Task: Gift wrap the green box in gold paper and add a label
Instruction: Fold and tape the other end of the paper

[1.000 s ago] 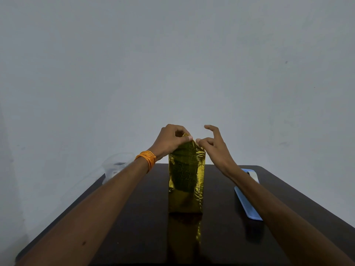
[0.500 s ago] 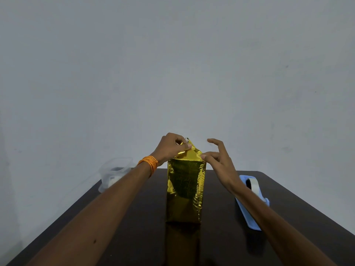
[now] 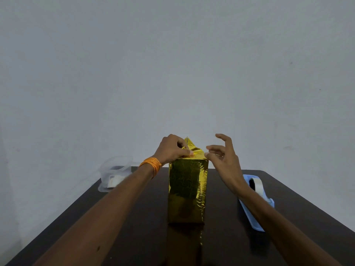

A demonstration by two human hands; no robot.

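Note:
A tall box wrapped in shiny gold paper [image 3: 187,191] stands upright in the middle of the dark table [image 3: 134,237]. None of the green box shows. At its top a pointed gold flap [image 3: 189,144] sticks up. My left hand [image 3: 172,148] pinches the folded paper at the top left edge, thumb along the front rim. My right hand [image 3: 223,160] hovers at the top right corner, fingers spread and loosely bent, its thumb tip touching the corner.
A clear plastic container [image 3: 115,172] with a small white item inside sits at the table's back left. A blue tray [image 3: 253,214] holding a roll of clear tape [image 3: 254,184] lies on the right, partly behind my right forearm. A grey wall stands close behind.
The top paper has been folded down into a pointed flap. My right hand has opened and lifted slightly off the top edge. The view has tilted, showing more table.

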